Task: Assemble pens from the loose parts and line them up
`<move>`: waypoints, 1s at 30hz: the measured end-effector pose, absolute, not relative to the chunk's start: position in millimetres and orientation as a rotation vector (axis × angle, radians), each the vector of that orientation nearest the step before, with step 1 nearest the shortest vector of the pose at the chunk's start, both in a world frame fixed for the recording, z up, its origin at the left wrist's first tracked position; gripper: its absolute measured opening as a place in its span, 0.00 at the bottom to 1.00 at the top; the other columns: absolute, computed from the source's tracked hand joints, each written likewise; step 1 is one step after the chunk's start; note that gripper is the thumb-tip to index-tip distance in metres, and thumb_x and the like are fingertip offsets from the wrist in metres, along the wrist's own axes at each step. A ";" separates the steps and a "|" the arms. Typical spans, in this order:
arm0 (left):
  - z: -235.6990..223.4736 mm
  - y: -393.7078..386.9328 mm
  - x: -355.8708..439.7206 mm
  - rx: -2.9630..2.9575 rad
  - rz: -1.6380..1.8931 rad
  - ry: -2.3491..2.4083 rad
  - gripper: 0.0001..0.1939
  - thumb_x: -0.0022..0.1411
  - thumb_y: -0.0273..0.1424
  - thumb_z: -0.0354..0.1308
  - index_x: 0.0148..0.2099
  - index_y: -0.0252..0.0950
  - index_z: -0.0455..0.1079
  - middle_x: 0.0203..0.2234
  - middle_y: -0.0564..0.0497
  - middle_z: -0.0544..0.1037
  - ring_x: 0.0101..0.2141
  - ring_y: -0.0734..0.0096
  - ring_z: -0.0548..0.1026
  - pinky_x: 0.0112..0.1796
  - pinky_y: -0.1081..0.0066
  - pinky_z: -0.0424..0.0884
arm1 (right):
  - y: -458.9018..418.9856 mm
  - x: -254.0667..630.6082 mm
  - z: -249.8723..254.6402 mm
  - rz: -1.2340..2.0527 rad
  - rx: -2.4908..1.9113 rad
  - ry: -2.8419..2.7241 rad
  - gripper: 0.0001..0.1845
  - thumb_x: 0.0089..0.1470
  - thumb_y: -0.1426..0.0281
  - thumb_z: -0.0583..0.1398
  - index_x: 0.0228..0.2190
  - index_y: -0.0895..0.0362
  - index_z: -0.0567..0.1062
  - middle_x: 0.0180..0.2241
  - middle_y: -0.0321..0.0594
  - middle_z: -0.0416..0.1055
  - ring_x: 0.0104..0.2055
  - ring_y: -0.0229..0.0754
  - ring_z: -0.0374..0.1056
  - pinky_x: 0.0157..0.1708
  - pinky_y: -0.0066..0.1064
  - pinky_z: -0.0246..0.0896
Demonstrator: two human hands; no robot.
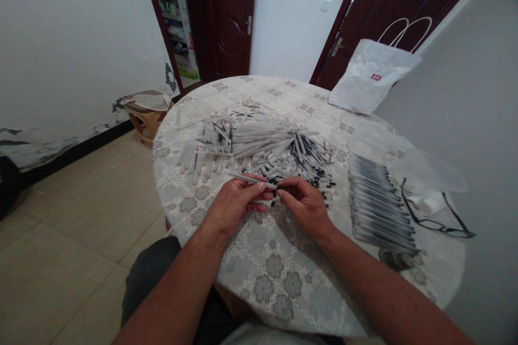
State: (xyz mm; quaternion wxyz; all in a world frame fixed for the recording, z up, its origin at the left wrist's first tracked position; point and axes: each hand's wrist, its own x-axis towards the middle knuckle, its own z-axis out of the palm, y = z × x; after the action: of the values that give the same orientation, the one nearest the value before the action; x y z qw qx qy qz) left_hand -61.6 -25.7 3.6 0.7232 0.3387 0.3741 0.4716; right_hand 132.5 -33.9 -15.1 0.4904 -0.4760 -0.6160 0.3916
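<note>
My left hand pinches a thin white pen barrel that points up and to the left. My right hand meets it at the barrel's right end, fingers pinched on a small dark piece that I cannot make out clearly. Both hands hover over the near middle of a round table with a flowered cloth. Just beyond the hands lies a heap of white barrels and black refills.
A neat row of assembled pens lies at the right, with black-framed glasses and clear plastic beside it. A white paper bag leans on the far wall. A small stool stands on the tiled floor at left, near dark doors.
</note>
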 end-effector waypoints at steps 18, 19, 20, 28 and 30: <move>21.2 3.0 -26.1 0.729 0.960 0.752 0.12 0.57 0.29 0.71 0.41 0.32 0.73 0.36 0.42 0.84 0.33 0.65 0.83 0.29 0.71 0.80 | -26.1 152.0 -6.6 0.791 -1.199 -1.327 0.10 0.56 0.63 0.67 0.38 0.54 0.77 0.31 0.36 0.75 0.29 0.37 0.69 0.28 0.28 0.64; 17.9 2.9 -26.3 0.716 0.961 0.743 0.12 0.57 0.29 0.70 0.42 0.32 0.73 0.36 0.42 0.84 0.34 0.65 0.83 0.30 0.71 0.80 | -26.1 152.4 -7.0 0.784 -1.199 -1.341 0.10 0.57 0.63 0.67 0.38 0.54 0.77 0.31 0.36 0.75 0.29 0.37 0.69 0.28 0.28 0.64; 14.8 2.6 -27.0 0.702 0.965 0.736 0.11 0.58 0.29 0.70 0.42 0.32 0.73 0.36 0.42 0.84 0.34 0.65 0.83 0.30 0.71 0.80 | -26.3 152.3 -7.3 0.775 -1.198 -1.358 0.09 0.57 0.63 0.67 0.38 0.54 0.77 0.32 0.36 0.75 0.29 0.37 0.69 0.28 0.28 0.64; 8.1 0.6 -34.4 0.639 0.969 0.661 0.12 0.57 0.28 0.71 0.42 0.32 0.74 0.36 0.42 0.84 0.33 0.65 0.83 0.30 0.71 0.80 | -28.3 146.9 -10.1 0.801 -1.226 -1.397 0.10 0.58 0.62 0.66 0.39 0.54 0.77 0.31 0.36 0.75 0.29 0.37 0.68 0.28 0.28 0.64; 8.9 0.3 -34.0 0.641 0.976 0.668 0.13 0.56 0.28 0.71 0.41 0.32 0.74 0.36 0.42 0.84 0.32 0.65 0.83 0.30 0.72 0.80 | -27.4 147.1 -12.0 0.811 -1.230 -1.386 0.11 0.57 0.62 0.66 0.39 0.54 0.77 0.31 0.36 0.76 0.29 0.37 0.68 0.28 0.28 0.63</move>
State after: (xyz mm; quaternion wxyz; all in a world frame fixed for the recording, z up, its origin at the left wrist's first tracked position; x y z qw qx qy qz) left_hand -34.0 0.3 8.9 0.7823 0.2967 0.3094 0.4520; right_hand 147.1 -27.4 -12.0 0.5307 -0.5154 -0.5807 0.3400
